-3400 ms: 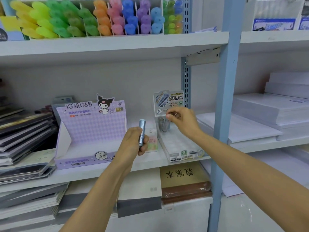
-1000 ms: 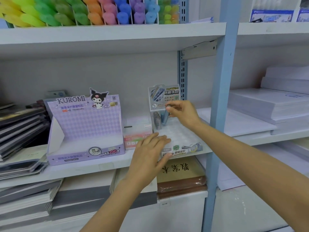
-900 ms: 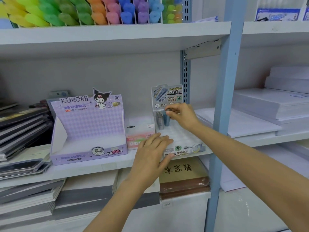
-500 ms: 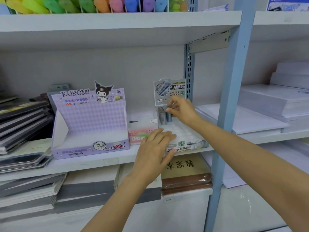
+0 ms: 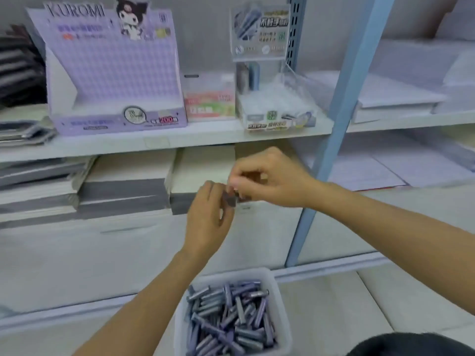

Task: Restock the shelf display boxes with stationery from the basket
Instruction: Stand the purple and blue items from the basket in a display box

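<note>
Along the far left of the shelf [image 5: 154, 140] stands the purple cardboard Kuromi box [image 5: 113, 73], matte, its tray bare as far as shows, so it looks unfilled. Below the shelf edge the left hand [image 5: 208, 217] curls its fingers up against a small dark piece [image 5: 230, 197], probably a single tube; blur hides whether it grips. Near and low down, the white plastic basket [image 5: 281, 304] is heaped with slim grey-violet tubes [image 5: 228, 319], so most of the restocking seems left to do. Just right of the piece, the right hand [image 5: 272, 178] pinches it at the fingertips. Farther right and up, the clear display box [image 5: 277, 98], glossy, its bumpy white bed mostly unfilled, holds only two upright tubes [image 5: 250, 75] at its far end
</note>
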The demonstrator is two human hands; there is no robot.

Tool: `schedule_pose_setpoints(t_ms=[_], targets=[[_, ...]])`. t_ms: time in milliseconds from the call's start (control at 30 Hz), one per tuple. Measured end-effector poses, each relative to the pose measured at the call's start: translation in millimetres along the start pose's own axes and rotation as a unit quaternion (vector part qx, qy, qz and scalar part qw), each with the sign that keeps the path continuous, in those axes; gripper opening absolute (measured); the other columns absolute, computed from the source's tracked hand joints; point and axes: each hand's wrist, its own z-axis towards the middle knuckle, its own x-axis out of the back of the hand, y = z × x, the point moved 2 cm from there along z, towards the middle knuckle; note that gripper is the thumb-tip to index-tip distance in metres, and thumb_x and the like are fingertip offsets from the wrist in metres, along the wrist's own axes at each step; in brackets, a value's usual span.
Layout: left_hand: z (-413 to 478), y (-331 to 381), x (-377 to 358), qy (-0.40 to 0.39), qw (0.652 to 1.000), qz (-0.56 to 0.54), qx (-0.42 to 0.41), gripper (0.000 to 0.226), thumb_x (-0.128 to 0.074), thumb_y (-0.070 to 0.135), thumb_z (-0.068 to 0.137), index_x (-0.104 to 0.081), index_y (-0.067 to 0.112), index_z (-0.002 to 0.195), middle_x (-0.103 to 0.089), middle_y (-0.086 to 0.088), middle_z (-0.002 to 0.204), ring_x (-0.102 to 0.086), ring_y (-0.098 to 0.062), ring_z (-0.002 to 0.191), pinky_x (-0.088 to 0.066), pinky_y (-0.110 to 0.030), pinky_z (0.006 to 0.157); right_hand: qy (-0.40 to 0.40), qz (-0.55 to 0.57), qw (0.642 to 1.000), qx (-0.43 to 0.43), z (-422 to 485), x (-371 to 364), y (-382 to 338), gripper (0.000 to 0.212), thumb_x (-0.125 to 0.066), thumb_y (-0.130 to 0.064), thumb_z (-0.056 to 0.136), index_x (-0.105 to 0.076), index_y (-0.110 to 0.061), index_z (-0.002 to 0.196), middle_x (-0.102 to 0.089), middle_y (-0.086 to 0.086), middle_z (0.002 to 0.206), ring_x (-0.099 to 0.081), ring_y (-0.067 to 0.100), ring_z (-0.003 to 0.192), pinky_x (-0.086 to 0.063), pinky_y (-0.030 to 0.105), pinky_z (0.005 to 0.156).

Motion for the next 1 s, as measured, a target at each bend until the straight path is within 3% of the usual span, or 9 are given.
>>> schedule_pose_setpoints(t_ms=[67,167,267,367,500,633,800,933,1000], targets=[[-55,-31,-27,-0.154,0.985,0.012,0.077,0.012,-0.056,0.004,0.088,-0.059,0.009,0.098,-0.058,-0.008,0.091,-0.054,-0.025,0.077,-0.044,-0.038,0.063,-0.148,0.021,0.985,-0.09,-27,-56,20,0.022,-0.056,-0.024,0.097,-0.068,-0.015,0.081,-0.066,-0.007,0.07,-0.062,0.005,0.058,-0.044,0.013,0.059],[-141,-64,-63,-0.383,0.907,0.047,0.166,0.01,-0.054,0.013,0.092,-0.06,0.018,0.097,-0.063,-0.004,0.093,-0.055,-0.018,0.079,-0.038,-0.028,0.065,-0.289,0.017,0.932,-0.219,-70,-137,76,0.022,-0.057,-0.023,0.097,-0.07,-0.007,0.09,-0.072,0.006,0.081,-0.066,0.015,0.067,-0.052,0.027,0.068],[-212,-80,-86,-0.483,0.841,0.049,0.239,0.012,-0.053,0.018,0.093,-0.059,0.016,0.104,-0.062,-0.007,0.103,-0.061,-0.028,0.097,-0.044,-0.034,0.074,-0.358,-0.013,0.874,-0.328,-122,-203,125,0.026,-0.056,-0.022,0.095,-0.067,0.002,0.097,-0.069,0.02,0.092,-0.062,0.029,0.079,-0.048,0.04,0.077],[-253,-88,-99,-0.492,0.821,0.032,0.29,0.034,-0.058,0.027,0.094,-0.053,0.017,0.125,-0.056,-0.005,0.122,-0.059,-0.024,0.102,-0.046,-0.031,0.083,-0.374,-0.009,0.835,-0.404,-179,-254,145,0.021,-0.059,-0.019,0.092,-0.062,0.001,0.087,-0.063,0.019,0.082,-0.053,0.026,0.069,-0.043,0.04,0.067],[-275,-95,-116,-0.457,0.833,0.013,0.312,0.041,-0.063,0.028,0.09,-0.053,0.022,0.13,-0.056,-0.005,0.12,-0.06,-0.023,0.098,-0.042,-0.025,0.078,-0.395,-0.032,0.8,-0.45,-224,-302,147,0.032,-0.062,-0.034,0.09,-0.058,-0.008,0.108,-0.062,0.015,0.109,-0.06,0.033,0.096,-0.05,0.038,0.08],[-279,-98,-128,-0.424,0.845,0.014,0.325,0.029,-0.062,0.023,0.091,-0.062,0.02,0.12,-0.057,-0.008,0.114,-0.06,-0.025,0.096,-0.047,-0.032,0.083,-0.382,-0.077,0.807,-0.444,-240,-331,147,0.044,-0.067,-0.039,0.086,-0.058,-0.007,0.114,-0.055,0.016,0.117,-0.056,0.033,0.103,-0.049,0.04,0.087],[-274,-107,-120,-0.325,0.875,-0.016,0.359,0.017,-0.056,0.015,0.096,-0.066,0.006,0.106,-0.064,-0.009,0.103,-0.061,-0.023,0.091,-0.045,-0.03,0.077,-0.37,-0.079,0.831,-0.408,-251,-336,152,0.039,-0.063,-0.034,0.09,-0.055,-0.002,0.112,-0.051,0.016,0.119,-0.05,0.03,0.107,-0.043,0.038,0.087],[-267,-113,-111,-0.304,0.863,-0.055,0.401,0.023,-0.055,0.019,0.097,-0.064,0.002,0.083,-0.06,-0.014,0.078,-0.058,-0.029,0.074,-0.044,-0.04,0.067,-0.388,-0.056,0.826,-0.404,-252,-334,153,0.04,-0.058,-0.032,0.095,-0.054,-0.001,0.12,-0.052,0.017,0.124,-0.051,0.031,0.112,-0.041,0.037,0.09],[-270,-112,-106,-0.256,0.844,-0.115,0.458,0.026,-0.053,0.018,0.098,-0.055,0.005,0.075,-0.054,-0.011,0.067,-0.052,-0.027,0.063,-0.042,-0.036,0.059,-0.4,-0.041,0.813,-0.421,-252,-335,151,0.039,-0.056,-0.029,0.096,-0.054,0.0,0.122,-0.053,0.018,0.124,-0.053,0.031,0.111,-0.043,0.037,0.089]])
